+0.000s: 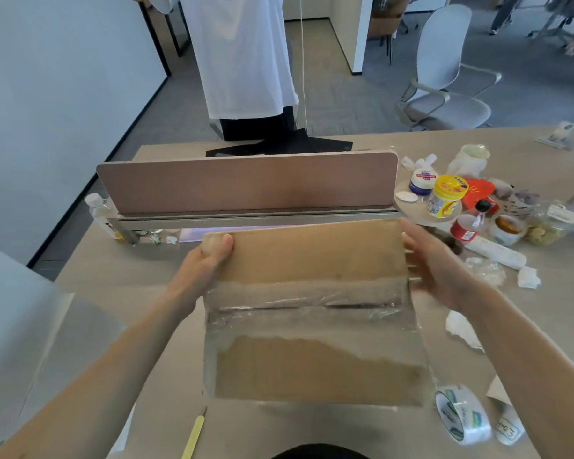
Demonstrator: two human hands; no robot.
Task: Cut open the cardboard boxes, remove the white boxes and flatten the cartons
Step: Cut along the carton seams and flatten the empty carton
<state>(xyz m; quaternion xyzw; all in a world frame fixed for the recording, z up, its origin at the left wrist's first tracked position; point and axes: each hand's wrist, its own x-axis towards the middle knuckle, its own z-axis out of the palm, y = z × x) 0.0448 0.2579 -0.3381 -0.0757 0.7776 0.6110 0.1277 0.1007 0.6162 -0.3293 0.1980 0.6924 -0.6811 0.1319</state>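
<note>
1 cardboard carton, with clear tape across its middle seam, which we hold tilted above the table.
- Left hand: pinches the upper left corner, thumb on the face, fingers hidden behind.
- Right hand: grips the upper right edge, fingers curled against it.

On the table we list 1 tape roll at the carton's lower right and 1 yellow-handled knife below the carton.

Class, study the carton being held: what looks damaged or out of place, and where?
The cardboard box, held between the left hand and right hand, looks damaged: wrinkled clear tape bunches along its middle seam, and below it a greyish patch with a ragged edge mars the brown surface.
</note>
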